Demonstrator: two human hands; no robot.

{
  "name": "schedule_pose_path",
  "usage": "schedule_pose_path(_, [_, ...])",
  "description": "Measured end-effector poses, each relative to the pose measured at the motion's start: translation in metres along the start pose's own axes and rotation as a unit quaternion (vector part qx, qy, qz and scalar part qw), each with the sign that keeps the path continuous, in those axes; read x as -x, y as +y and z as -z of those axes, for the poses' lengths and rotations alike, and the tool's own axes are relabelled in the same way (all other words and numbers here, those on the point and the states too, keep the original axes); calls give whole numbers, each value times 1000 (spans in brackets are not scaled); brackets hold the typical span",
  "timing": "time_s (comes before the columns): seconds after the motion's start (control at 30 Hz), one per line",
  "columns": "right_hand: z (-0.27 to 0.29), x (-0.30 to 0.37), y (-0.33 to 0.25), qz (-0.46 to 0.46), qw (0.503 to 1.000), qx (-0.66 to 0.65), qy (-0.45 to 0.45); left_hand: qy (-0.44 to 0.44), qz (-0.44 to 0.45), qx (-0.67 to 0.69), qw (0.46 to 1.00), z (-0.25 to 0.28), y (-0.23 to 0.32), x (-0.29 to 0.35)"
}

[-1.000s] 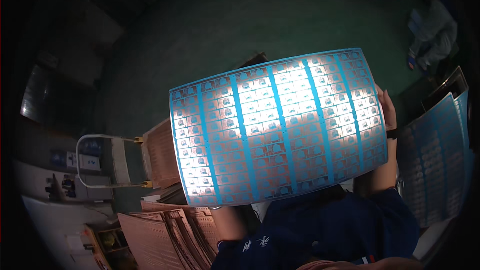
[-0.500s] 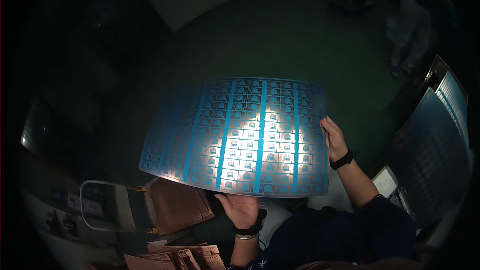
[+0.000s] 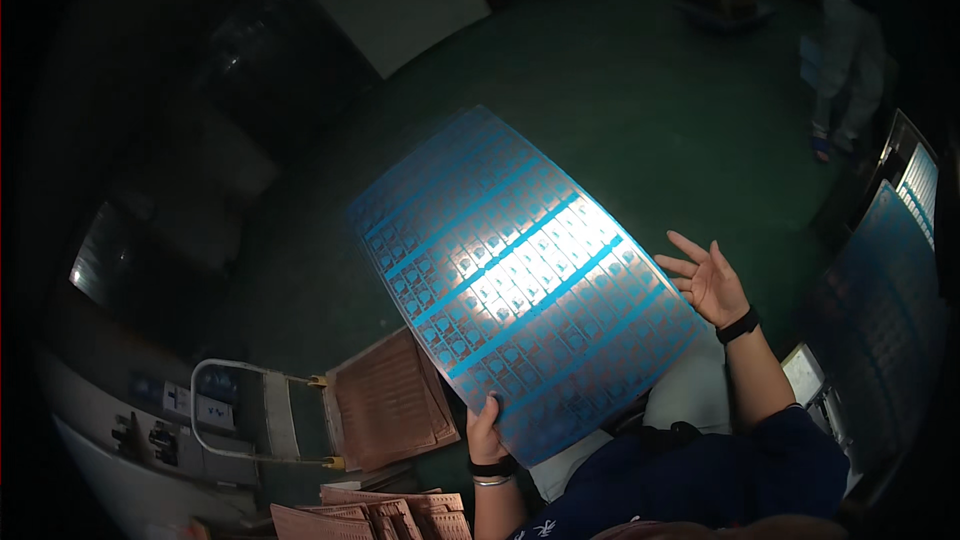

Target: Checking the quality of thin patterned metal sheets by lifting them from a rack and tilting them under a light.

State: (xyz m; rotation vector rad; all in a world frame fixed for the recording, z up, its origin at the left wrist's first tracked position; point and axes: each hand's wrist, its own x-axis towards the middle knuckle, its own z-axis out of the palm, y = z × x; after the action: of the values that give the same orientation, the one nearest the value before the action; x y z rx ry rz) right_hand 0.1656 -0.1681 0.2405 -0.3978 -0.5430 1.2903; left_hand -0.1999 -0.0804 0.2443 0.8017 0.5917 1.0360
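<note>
A large, thin circuit-board panel (image 3: 530, 340) with a blue and copper-coloured grid of repeated patterns lies tilted across the middle, one corner pointing toward my lap. Bright light glares off its centre. My left hand (image 3: 485, 435) grips the panel's lower-left edge, thumb on top and the other fingers hidden beneath. Beside the panel's right edge, my right hand (image 3: 715, 285) is open with its fingers spread and holds nothing. Its fingertips come very close to that edge; whether they touch it I cannot tell.
At lower left a trolley with a pale handle (image 3: 197, 410) bears a stack of copper-coloured panels (image 3: 385, 400). More brown panels (image 3: 370, 515) stand nearer me. Similar blue panels (image 3: 870, 310) lean at the right. Another person (image 3: 848, 70) stands at the far right on the green floor.
The panel has turned clockwise, its right side swinging toward me. My right hand has let go of its edge and opened. My left hand, formerly open under the front edge, now grips the panel.
</note>
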Motion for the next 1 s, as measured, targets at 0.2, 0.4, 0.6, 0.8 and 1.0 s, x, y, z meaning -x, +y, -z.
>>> schedule_pose_path(0.2, [-9, -5, 5, -34, 990, 109, 84, -48, 73, -100, 991, 3, 4, -1])
schedule_pose_path(0.4, [0, -5, 6, -1, 991, 89, 103, -14, 36, 79, 996, -19, -1, -14])
schedule_pose_path(0.6, [-12, -11, 23, 92, 989, -3, 114, -57, 12, 243, 968, -14, -32, -12])
schedule_pose_path(0.8, [-28, -9, 37, 63, 994, 54, 65, 58, 25, 155, 986, -24, -55, -2])
schedule_pose_path(1.0, [26, 4, -19, 229, 956, -19, 183, 56, 17, 109, 992, 1, -24, 3])
